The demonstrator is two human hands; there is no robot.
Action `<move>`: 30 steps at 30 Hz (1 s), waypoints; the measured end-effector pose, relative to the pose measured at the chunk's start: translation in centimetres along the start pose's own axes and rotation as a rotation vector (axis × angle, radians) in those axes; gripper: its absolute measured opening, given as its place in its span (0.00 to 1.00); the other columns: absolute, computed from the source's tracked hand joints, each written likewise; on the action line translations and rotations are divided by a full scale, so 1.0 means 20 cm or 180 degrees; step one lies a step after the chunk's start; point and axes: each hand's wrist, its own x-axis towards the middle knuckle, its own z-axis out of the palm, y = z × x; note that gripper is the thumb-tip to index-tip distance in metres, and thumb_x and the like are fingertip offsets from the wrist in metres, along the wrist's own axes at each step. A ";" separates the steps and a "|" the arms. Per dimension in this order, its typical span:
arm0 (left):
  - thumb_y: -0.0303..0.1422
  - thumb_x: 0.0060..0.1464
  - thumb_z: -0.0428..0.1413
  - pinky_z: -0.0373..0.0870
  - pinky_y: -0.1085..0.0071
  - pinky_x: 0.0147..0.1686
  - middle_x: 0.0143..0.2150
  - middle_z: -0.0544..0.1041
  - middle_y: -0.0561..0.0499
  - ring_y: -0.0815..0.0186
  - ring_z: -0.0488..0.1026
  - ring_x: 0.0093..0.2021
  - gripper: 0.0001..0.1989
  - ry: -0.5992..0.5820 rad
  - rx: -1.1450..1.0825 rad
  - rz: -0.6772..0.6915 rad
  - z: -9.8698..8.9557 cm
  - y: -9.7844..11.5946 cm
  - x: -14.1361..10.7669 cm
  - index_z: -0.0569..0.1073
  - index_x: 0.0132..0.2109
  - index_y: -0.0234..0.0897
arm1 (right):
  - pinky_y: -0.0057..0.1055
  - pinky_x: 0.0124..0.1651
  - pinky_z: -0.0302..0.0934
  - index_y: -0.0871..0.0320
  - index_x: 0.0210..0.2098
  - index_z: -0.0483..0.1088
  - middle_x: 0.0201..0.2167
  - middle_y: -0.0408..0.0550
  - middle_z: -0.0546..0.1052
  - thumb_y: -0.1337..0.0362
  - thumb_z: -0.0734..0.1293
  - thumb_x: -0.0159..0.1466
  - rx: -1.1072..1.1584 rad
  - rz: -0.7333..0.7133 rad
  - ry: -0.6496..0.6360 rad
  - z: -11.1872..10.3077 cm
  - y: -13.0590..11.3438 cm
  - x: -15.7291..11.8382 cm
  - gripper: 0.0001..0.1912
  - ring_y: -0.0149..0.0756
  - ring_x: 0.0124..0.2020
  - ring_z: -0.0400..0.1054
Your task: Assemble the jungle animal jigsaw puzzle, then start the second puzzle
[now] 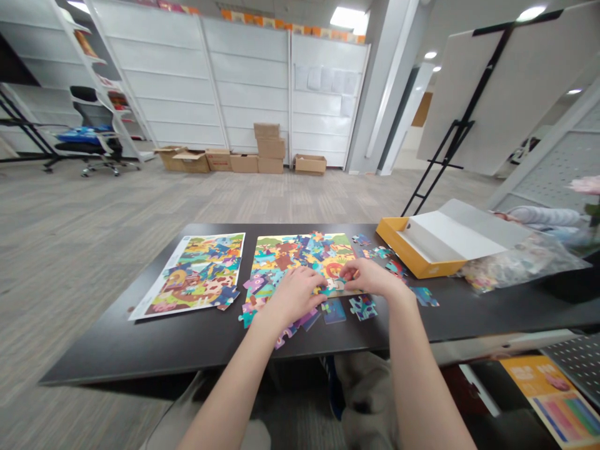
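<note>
A partly covered jigsaw puzzle point(267, 247) with bright cartoon animals lies on the dark table, loose pieces scattered over and around it. My left hand point(295, 292) rests low over its front part, fingers curled and thumb close to them at a small puzzle piece point(322, 289). On the other side of a white animal picture, my right hand point(372, 276) has its fingers bent and pinched together at the puzzle's surface; what they hold, if anything, is hidden. Two blue pieces, one a plain puzzle piece point(334, 310) and one a joined cluster point(363, 307), lie just in front.
A printed reference picture point(192, 272) lies at left, with a puzzle piece point(227, 297) on its corner. At right stand an open yellow box point(422, 250) and a clear plastic bag point(520, 265). More loose pieces point(425, 296) lie near the box. The table's front edge point(164, 375) is close to me.
</note>
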 end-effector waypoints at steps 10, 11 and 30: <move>0.35 0.64 0.59 0.67 0.59 0.58 0.50 0.79 0.48 0.57 0.72 0.54 0.07 -0.0052 0.0254 0.0271 0.01 0.01 0.01 0.77 0.47 0.41 | 0.25 0.32 0.62 0.60 0.37 0.76 0.32 0.46 0.79 0.73 0.71 0.52 0.0063 -0.0010 0.0016 0.01 0.01 0.00 0.12 0.33 0.31 0.70; 0.35 0.64 0.58 0.67 0.59 0.57 0.49 0.80 0.48 0.56 0.72 0.53 0.06 -0.0067 0.0304 0.0283 0.01 0.02 0.01 0.77 0.46 0.40 | 0.25 0.31 0.61 0.60 0.37 0.76 0.33 0.46 0.79 0.72 0.71 0.52 0.0064 -0.0027 -0.0002 0.02 0.02 0.01 0.11 0.33 0.31 0.70; 0.38 0.61 0.61 0.68 0.57 0.58 0.56 0.77 0.42 0.52 0.71 0.58 0.23 0.0011 0.0025 -0.0146 -0.06 -0.08 -0.07 0.71 0.60 0.38 | 0.27 0.33 0.60 0.59 0.35 0.77 0.30 0.46 0.79 0.63 0.70 0.59 0.0005 -0.0407 0.0205 0.03 0.00 0.03 0.07 0.33 0.30 0.70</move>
